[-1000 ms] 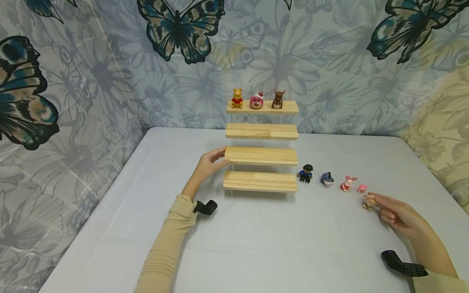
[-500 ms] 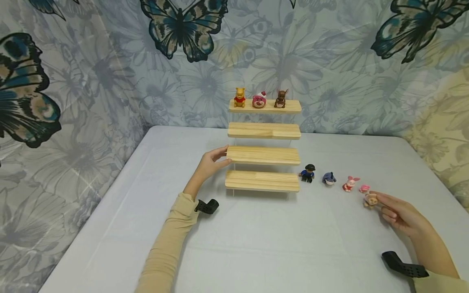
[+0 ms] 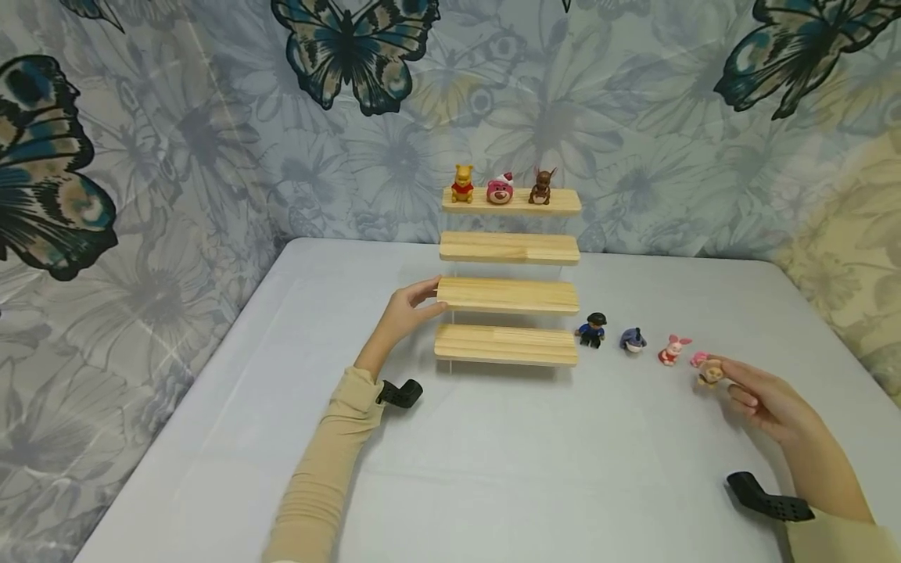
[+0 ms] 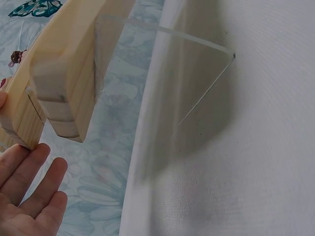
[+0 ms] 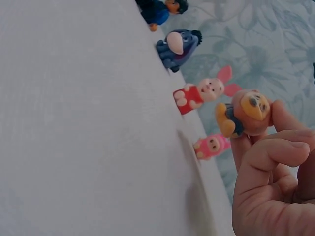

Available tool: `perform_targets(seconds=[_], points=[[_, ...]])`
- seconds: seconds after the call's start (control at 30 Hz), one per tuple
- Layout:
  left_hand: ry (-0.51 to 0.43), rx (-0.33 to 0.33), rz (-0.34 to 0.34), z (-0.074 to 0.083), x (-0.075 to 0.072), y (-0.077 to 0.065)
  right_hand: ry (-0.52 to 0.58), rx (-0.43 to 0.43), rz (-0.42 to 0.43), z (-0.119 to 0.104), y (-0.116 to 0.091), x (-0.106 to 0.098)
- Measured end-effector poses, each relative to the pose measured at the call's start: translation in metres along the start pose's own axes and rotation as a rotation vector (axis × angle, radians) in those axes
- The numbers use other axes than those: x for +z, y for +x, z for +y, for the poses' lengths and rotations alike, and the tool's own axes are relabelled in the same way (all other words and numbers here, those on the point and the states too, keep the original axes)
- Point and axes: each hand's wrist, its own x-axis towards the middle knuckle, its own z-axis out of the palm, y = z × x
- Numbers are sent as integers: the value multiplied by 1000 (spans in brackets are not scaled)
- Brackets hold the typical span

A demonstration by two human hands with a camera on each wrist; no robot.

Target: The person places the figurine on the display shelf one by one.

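Note:
My left hand [image 3: 403, 317] grips the left end of the third board down on a four-tier wooden display shelf [image 3: 507, 295]; in the left wrist view its fingers touch the board's end [image 4: 22, 125]. Off to the right, my right hand [image 3: 770, 403] pinches a small tan figurine with a yellow face [image 5: 252, 112] between thumb and fingertips, held just above the table. Close behind it is a little pink figurine [image 5: 212, 146]. A Piglet figurine [image 3: 673, 350], a blue-grey Eeyore figurine [image 3: 633, 340] and a figurine in a dark cap [image 3: 592, 331] stand in a row towards the shelf.
On the top board sit a Pooh figurine [image 3: 462, 185], a pink bear figurine in a Santa hat [image 3: 500, 189] and a brown long-eared figurine [image 3: 540, 188]. A white cloth covers the table [image 3: 535, 469]. Patterned butterfly fabric [image 3: 394, 156] hangs behind.
The right hand has raised the tan figurine slightly off the table. The left hand keeps its place on the shelf. The head view has shifted a little.

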Motion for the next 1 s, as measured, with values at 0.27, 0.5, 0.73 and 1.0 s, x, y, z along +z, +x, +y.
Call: perform_targets(seconds=[0.27,0.5,0.73,1.0], points=[[6,13,-3,0,2,1,31,-42,5,-6,10,9],[30,-11,3,4,0,-1,65,-51,-22,-12,20,15],[22,1,4,3,-1,-3,74,-38,6,-15,27,18],[6,18,-1,2,1,-1,47,-76,18,-23,32,22]])
